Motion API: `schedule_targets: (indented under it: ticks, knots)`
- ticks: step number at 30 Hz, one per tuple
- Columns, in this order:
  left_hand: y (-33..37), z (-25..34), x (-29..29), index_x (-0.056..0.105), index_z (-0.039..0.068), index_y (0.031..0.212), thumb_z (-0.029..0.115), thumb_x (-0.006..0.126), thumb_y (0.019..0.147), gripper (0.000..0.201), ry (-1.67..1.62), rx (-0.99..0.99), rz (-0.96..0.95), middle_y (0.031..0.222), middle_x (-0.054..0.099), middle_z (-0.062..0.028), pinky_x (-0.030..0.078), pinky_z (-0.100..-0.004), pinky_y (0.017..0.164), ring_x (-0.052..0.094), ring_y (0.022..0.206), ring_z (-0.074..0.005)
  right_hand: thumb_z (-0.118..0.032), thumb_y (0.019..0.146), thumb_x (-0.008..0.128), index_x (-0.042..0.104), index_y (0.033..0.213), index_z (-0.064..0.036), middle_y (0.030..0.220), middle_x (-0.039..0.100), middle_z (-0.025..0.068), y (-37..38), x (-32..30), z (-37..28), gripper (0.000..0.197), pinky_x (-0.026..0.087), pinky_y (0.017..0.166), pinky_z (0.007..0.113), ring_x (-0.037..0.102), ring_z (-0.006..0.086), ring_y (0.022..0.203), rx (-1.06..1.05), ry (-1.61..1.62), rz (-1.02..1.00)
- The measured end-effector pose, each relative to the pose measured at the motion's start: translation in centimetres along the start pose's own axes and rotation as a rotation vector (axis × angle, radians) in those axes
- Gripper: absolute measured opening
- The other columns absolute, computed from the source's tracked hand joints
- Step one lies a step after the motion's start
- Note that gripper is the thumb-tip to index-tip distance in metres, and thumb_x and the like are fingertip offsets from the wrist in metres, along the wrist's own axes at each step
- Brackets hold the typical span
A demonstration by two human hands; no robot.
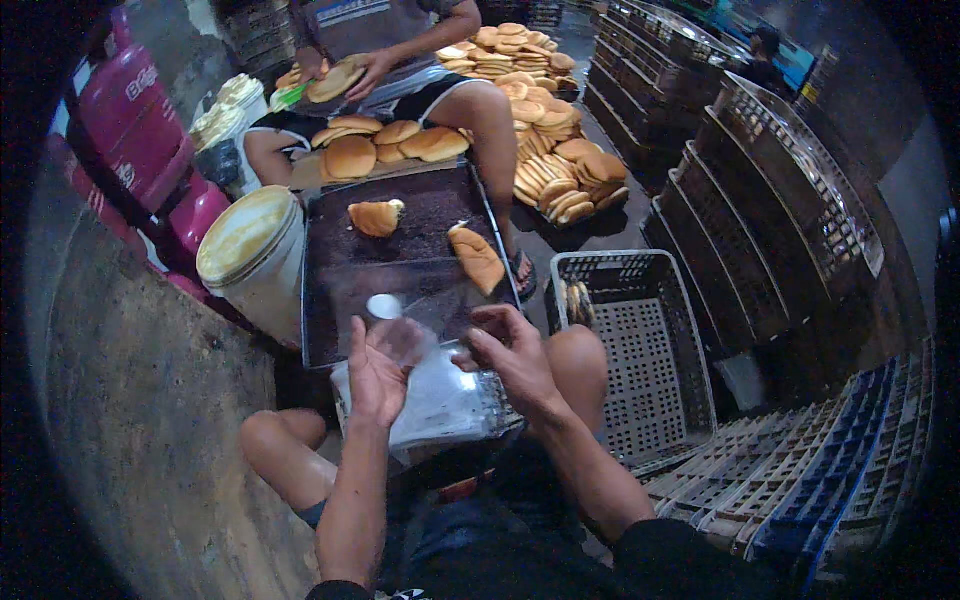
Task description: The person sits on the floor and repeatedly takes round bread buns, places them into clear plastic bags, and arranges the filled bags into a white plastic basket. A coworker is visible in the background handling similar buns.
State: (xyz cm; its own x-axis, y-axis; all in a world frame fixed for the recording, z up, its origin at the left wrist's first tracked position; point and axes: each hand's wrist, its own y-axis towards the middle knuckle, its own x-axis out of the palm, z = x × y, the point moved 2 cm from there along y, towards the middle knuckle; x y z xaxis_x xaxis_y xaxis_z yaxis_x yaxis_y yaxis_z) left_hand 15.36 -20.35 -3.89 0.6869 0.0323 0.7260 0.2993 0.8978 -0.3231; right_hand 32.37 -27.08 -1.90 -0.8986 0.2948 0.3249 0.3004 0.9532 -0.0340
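Observation:
My left hand (382, 375) is palm up with its thumb raised, above a stack of clear plastic bags (440, 412) at my lap. Its fingers are spread and smeared by motion. My right hand (512, 355) hovers at the stack's right side, fingers curled toward the thumb; what they grip, if anything, is hard to make out. A blurred see-through film shows between the hands. Just beyond lies a small white round thing (384, 306) on the dark tray (400, 265). The tray also bears a folded bread bun (375, 218) and a longer filled bun (477, 258).
Opposite me a person holds a flat bun (337, 80) and a green-handled tool (288, 97). Several buns (350, 157) line the tray's far end; more lie piled behind (570, 180). A cream-smeared bucket (250, 245) stands left, a plastic crate (640, 370) right, beside stacked crates (770, 210).

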Motion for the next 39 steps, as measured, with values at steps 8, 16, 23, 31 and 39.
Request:
schedule_targets:
  ticks: [8,16,23,31,39]
  knots:
    - [7.8,7.6,-7.4,0.06,0.004,0.086,0.029,0.068,0.085,0.026,0.274,0.565,0.628,0.07,0.058,-0.003,0.042,-0.0244,0.043,0.054,0.052,-0.0118,-0.016,0.089,0.059,0.056,0.088,-0.0008,0.065,0.057,0.0085,9.7,8.4,3.6,0.016,0.046,0.055,0.031,0.058,0.019,0.059,-0.364,-0.515,-0.067]
    - [11.9,9.3,-16.3,0.047,0.006,0.119,0.05,0.051,0.091,0.052,-0.042,0.498,0.725,0.088,0.059,-0.0094,0.055,-0.0353,0.054,0.06,0.063,-0.0201,-0.026,0.086,0.056,0.045,0.133,-0.0252,0.117,0.056,0.0165,31.2,14.1,11.3,0.048,0.032,0.099,0.055,0.046,0.0413,0.114,-0.728,-2.016,-0.192]
    - [12.6,9.5,-16.4,0.045,0.004,0.121,0.049,0.045,0.093,0.053,0.03,0.58,0.566,0.104,0.059,-0.0118,0.055,-0.0376,0.067,0.063,0.084,-0.0234,-0.021,0.088,0.051,0.044,0.132,-0.0265,0.108,0.058,0.0194,31.6,14.9,14.6,0.044,0.05,0.075,0.049,0.062,0.0354,0.092,-0.457,-1.836,-0.454]
    - [12.8,9.1,-15.9,0.044,0.004,0.122,0.049,0.043,0.094,0.054,0.048,0.64,0.384,0.107,0.058,-0.0113,0.055,-0.0403,0.073,0.061,0.092,-0.0266,-0.02,0.076,0.068,0.048,0.124,-0.002,0.108,0.058,0.021,27.9,5.6,15.9,0.055,0.044,0.089,0.046,0.057,0.0412,0.095,-0.625,-1.504,-0.079]
    - [10.4,10.9,-15.5,0.033,0.004,0.137,0.051,0.039,0.095,0.064,0.266,0.711,0.495,0.127,0.048,-0.0143,0.052,-0.0407,0.084,0.051,0.112,-0.0272,-0.026,0.081,0.07,0.042,0.127,0.0045,0.104,0.062,0.0154,22.1,0.5,3.0,0.062,0.046,0.081,0.031,0.058,0.0186,0.096,-0.273,-0.902,-0.174]
